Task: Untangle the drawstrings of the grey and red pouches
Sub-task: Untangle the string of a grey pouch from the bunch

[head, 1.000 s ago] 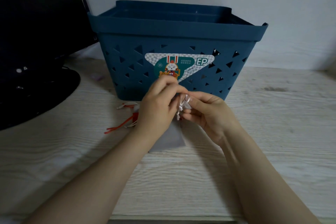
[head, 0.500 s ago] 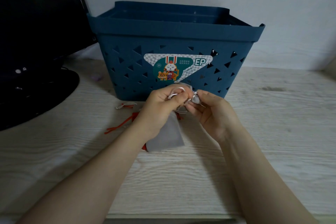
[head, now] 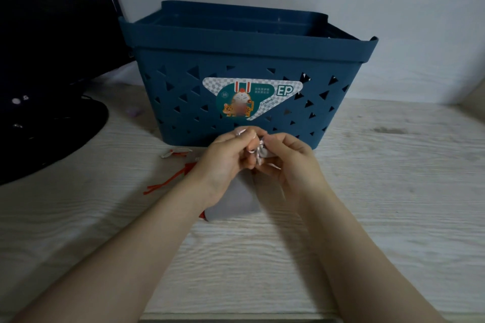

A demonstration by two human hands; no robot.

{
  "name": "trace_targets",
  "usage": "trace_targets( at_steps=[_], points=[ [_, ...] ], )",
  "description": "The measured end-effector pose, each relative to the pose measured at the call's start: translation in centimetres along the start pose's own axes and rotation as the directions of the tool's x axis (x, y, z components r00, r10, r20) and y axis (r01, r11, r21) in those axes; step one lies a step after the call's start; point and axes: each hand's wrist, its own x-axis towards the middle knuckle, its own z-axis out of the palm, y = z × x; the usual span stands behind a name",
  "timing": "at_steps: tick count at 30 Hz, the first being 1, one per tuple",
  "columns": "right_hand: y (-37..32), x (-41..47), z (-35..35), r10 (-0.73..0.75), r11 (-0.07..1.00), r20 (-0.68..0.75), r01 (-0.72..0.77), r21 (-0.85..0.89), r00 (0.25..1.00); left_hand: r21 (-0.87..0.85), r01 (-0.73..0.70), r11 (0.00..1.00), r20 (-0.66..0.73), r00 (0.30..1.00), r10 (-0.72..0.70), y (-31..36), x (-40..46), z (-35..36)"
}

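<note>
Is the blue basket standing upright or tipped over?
Upright. The blue basket stands on its base on the table, its open rim facing up and its label the right way up.

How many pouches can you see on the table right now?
2. The grey pouch hangs from both hands, over the table. Only a red corner of the red pouch peeks out beneath it, by the left wrist; the rest is hidden.

The letters "EP" stand on the sticker (head: pixel 252 98) on the blue basket (head: pixel 244 60) just behind both hands; its smaller print is unreadable
</note>
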Motion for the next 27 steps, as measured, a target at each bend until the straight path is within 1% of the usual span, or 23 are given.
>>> trace_targets(
  at_steps=[3,5,6,8,10,13,15,19,20,21,22,23,24,25,26,27],
  points=[
    [0.0,0.4,-0.1,0.046,0.991,-0.050,-0.039,0.129,0.998,0.019,-0.086,0.996,0.049,0.995,0.085,-0.3,-0.1,0.6],
    [-0.1,0.5,-0.3,0.064,0.986,-0.054,-0.054,0.160,0.996,-0.001,-0.098,0.995,0.065,0.993,0.098,-0.3,-0.3,0.9],
    [-0.2,0.5,-0.4,0.054,0.986,-0.052,-0.045,0.158,0.997,0.000,-0.101,0.995,0.045,0.994,0.101,-0.3,-0.3,0.9],
    [-0.6,0.3,-0.6,-0.009,0.994,-0.048,0.014,0.111,0.999,0.038,-0.110,0.993,-0.004,0.994,0.110,-0.1,-0.3,0.8],
    [-0.9,0.0,-0.6,-0.073,0.995,-0.042,0.076,0.061,0.996,0.109,-0.111,0.988,-0.019,0.993,0.114,0.1,-0.3,0.7],
    [-1.6,-0.1,0.0,-0.104,0.995,-0.018,0.104,0.007,0.994,0.201,-0.147,0.969,-0.059,0.985,0.162,0.8,-0.4,0.5],
    [-2.5,-0.1,0.3,-0.093,0.996,-0.007,0.093,-0.017,0.996,0.278,-0.211,0.937,-0.044,0.972,0.232,1.2,-0.5,0.3],
    [-4.8,-1.1,0.1,-0.092,0.992,0.044,0.096,-0.079,0.995,0.217,-0.371,0.903,0.057,0.928,0.367,2.1,-1.8,0.9],
    [-5.6,-1.4,0.1,-0.095,0.992,0.050,0.098,-0.082,0.994,0.213,-0.436,0.874,0.071,0.899,0.431,2.5,-2.1,1.4],
    [-6.4,-1.5,0.1,-0.091,0.992,0.053,0.095,-0.084,0.994,0.247,-0.503,0.828,0.070,0.861,0.503,3.0,-2.3,1.7],
    [-7.2,-1.6,0.1,-0.083,0.992,0.055,0.088,-0.087,0.995,0.349,-0.569,0.745,0.066,0.808,0.586,3.4,-2.4,1.9],
    [-8.5,-1.7,0.3,-0.083,0.992,0.064,0.089,-0.089,0.994,0.508,-0.612,0.607,0.080,0.734,0.674,4.3,-2.2,2.0],
    [-9.2,-1.7,0.4,-0.071,0.994,0.074,0.077,-0.083,0.995,0.657,-0.611,0.442,0.126,0.666,0.735,4.8,-1.8,1.8],
    [-10.3,-1.7,0.6,-0.067,0.995,0.085,0.073,-0.071,0.994,0.746,-0.598,0.293,0.192,0.614,0.766,5.6,-1.2,1.7],
    [-11.2,-1.8,0.7,-0.070,0.996,0.095,0.075,-0.053,0.993,0.778,-0.588,0.221,0.251,0.613,0.749,6.3,-0.8,1.8],
    [-12.2,-1.8,0.8,-0.078,0.996,0.102,0.081,-0.035,0.992,0.768,-0.595,0.239,0.291,0.656,0.697,7.2,-0.5,2.0]
  ],
)
